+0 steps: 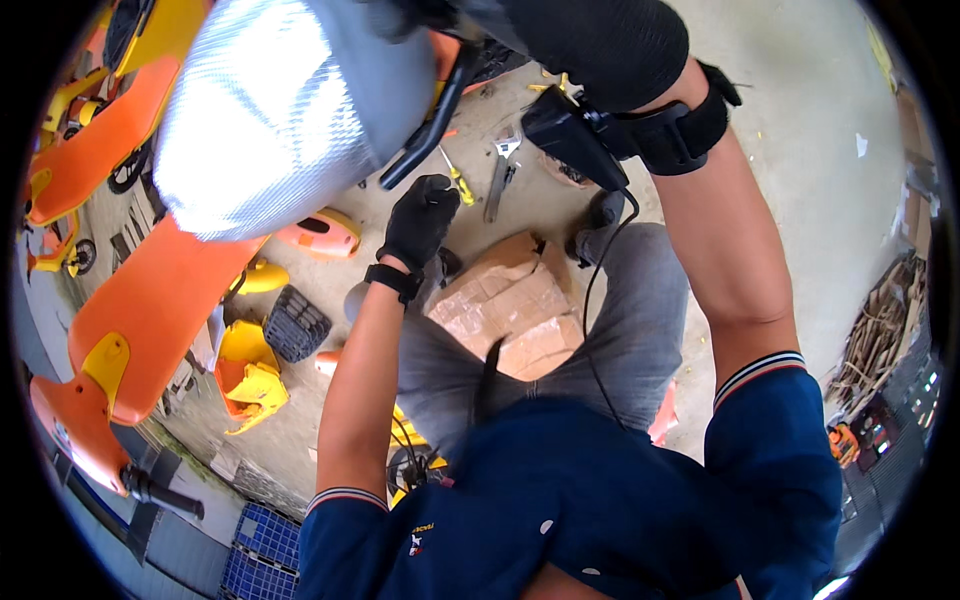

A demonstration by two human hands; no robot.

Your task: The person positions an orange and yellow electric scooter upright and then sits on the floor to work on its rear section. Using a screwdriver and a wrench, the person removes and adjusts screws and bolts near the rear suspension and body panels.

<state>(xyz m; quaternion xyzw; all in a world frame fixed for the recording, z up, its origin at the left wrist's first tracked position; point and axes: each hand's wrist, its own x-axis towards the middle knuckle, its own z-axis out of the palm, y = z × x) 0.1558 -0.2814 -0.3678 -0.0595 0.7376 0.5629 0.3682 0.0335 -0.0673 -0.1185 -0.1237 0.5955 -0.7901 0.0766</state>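
Observation:
My left hand [420, 218], in a black glove, is closed in a fist just below the end of a black bar [432, 125]. What it holds, if anything, is hidden. At the upper edge my right hand [585, 45], also gloved in black, reaches left over the bar toward a seat-like part [270, 110] wrapped in shiny silver foil with a grey side. Its fingers are partly cut off by the frame, so their grip is unclear. The foil-covered part sits above an orange scooter body [165, 310] with a yellow piece and a black handlebar grip [165, 495].
An adjustable wrench [500, 172] and a yellow-handled screwdriver [458, 180] lie on the concrete floor. Flattened brown cardboard [515, 305] is between my legs. Left are a yellow plastic part [250, 375] and a black crate-like piece [297, 323]. A cable hangs from the black box [570, 135] at my right wrist.

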